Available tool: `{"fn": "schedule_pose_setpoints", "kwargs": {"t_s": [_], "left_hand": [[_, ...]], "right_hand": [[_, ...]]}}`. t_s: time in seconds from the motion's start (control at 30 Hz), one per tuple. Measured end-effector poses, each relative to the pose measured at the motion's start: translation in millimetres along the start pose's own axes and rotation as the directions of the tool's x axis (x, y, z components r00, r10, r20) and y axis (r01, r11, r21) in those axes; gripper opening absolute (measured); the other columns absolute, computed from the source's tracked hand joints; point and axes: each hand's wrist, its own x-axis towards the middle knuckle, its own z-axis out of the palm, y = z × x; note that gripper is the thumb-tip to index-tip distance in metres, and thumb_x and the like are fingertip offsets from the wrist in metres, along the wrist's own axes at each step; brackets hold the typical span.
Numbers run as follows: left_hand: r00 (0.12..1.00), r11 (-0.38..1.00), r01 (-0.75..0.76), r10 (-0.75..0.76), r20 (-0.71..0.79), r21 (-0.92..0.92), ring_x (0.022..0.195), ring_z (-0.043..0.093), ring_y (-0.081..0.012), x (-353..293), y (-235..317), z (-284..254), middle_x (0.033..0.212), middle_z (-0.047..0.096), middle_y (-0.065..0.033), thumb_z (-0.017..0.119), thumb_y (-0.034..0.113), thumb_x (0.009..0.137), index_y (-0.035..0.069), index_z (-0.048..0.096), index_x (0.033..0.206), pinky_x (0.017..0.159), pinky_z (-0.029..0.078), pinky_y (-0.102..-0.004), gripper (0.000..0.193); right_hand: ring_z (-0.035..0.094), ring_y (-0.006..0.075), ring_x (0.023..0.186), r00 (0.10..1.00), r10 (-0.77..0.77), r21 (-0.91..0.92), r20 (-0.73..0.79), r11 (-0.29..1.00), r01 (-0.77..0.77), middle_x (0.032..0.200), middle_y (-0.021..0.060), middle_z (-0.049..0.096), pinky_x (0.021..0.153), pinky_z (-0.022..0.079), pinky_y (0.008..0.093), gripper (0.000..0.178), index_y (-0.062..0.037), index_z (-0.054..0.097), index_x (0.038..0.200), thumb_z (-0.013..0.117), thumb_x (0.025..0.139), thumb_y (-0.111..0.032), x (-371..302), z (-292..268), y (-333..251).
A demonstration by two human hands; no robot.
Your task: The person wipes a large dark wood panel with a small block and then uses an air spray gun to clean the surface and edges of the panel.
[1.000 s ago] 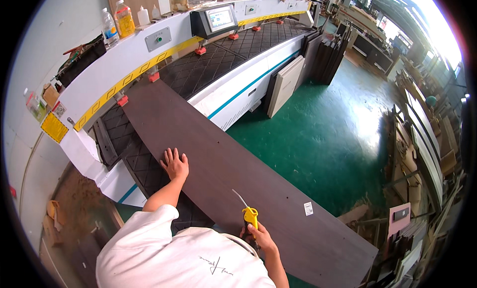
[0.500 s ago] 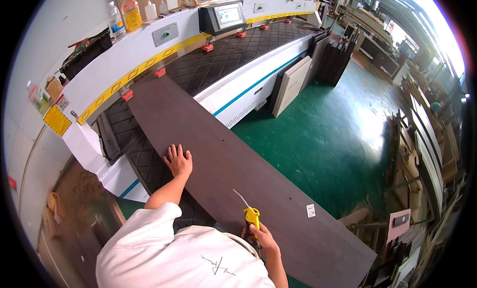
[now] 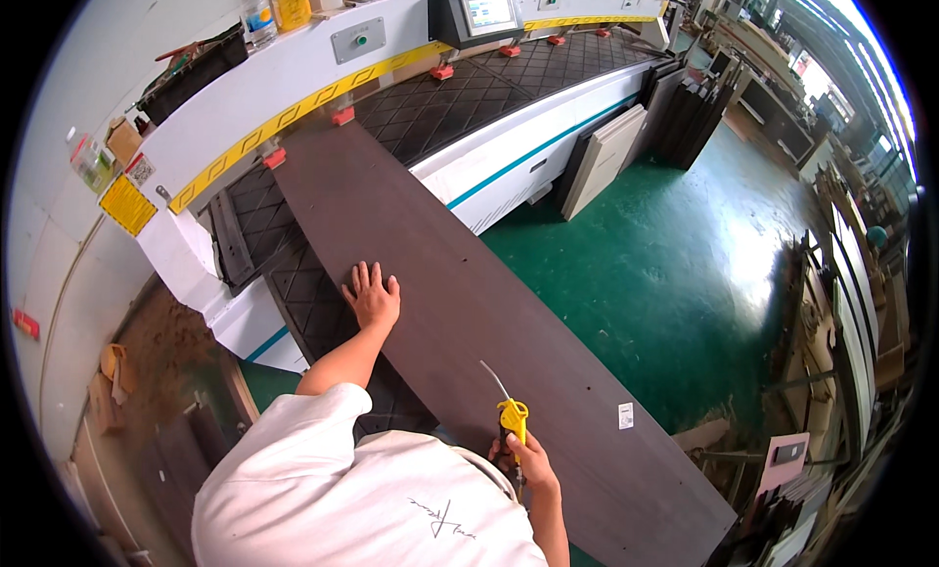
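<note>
A long dark brown panel (image 3: 440, 283) runs from under the machine's beam at the upper left down to the lower right. My left hand (image 3: 373, 296) lies flat on its near-left edge, fingers spread. In my right hand (image 3: 528, 459) is a yellow air blow gun (image 3: 514, 415), gripped by its handle above the panel's near edge. The gun's thin bent metal nozzle points up and left over the panel. Some of my right fingers are hidden behind the handle. A white label (image 3: 626, 416) is stuck on the panel, which also has several small dark holes.
The white machine beam (image 3: 215, 136) carries a yellow stripe, red pressing feet (image 3: 343, 116) and a screen (image 3: 489, 12). Beneath it is a black quilted bed (image 3: 411, 112). Boards (image 3: 604, 163) lean against the machine's side. Racked panels (image 3: 846, 303) stand at the right beyond the green floor (image 3: 626, 273).
The whole view has shifted, so the machine and panel sit further right. My left hand still rests on the panel, and my right hand still holds the blow gun.
</note>
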Motion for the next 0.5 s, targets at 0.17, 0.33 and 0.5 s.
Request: {"fn": "schedule_pose_setpoints", "kwargs": {"t_s": [0.17, 0.33, 0.5], "left_hand": [[0.995, 0.994, -0.098, 0.097, 0.03, 0.048, 0.161, 0.021, -0.0289, 10.5, -7.1, 1.2, 0.172, 0.031, -0.0111, 0.049, 0.05, 0.105, 0.015, 0.044, 0.16, 0.129, 0.013, -0.062, 0.066], [0.965, 0.968, -0.25, 0.249, 0.083, -0.002, 0.161, 0.019, -0.0292, 57.1, -30.4, -1.6, 0.173, 0.027, -0.0099, 0.049, 0.057, 0.104, 0.018, 0.041, 0.162, 0.129, 0.011, -0.0623, 0.07], [0.95, 0.952, -0.306, 0.305, 0.066, 0.008, 0.16, 0.022, -0.0272, 118.4, -62.5, 1.0, 0.173, 0.029, -0.0077, 0.048, 0.059, 0.105, 0.019, 0.041, 0.162, 0.13, 0.012, -0.0571, 0.07]], "right_hand": [[0.066, 0.0184, 0.089, 1.0, 0.013, -0.003, 0.002, 1.0, -0.013, 0.099, 0.0068, 0.065, 0.069, 0.051, 0.0284, 0.033, -0.0079, 0.053, 0.138, 0.056, 0.11, -0.025, 3.8, -6.0, 5.4], [0.065, 0.018, 0.086, 0.997, 0.067, -0.063, -0.043, 0.996, -0.069, 0.095, 0.0046, 0.064, 0.069, 0.05, 0.0295, 0.035, -0.0083, 0.054, 0.139, 0.057, 0.109, -0.026, 2.5, -4.0, -4.4], [0.065, 0.0183, 0.085, 0.986, 0.161, -0.074, -0.049, 0.984, -0.164, 0.094, 0.0043, 0.064, 0.07, 0.048, 0.0295, 0.033, -0.0083, 0.055, 0.138, 0.058, 0.109, -0.025, 7.7, 4.6, -34.0]]}}
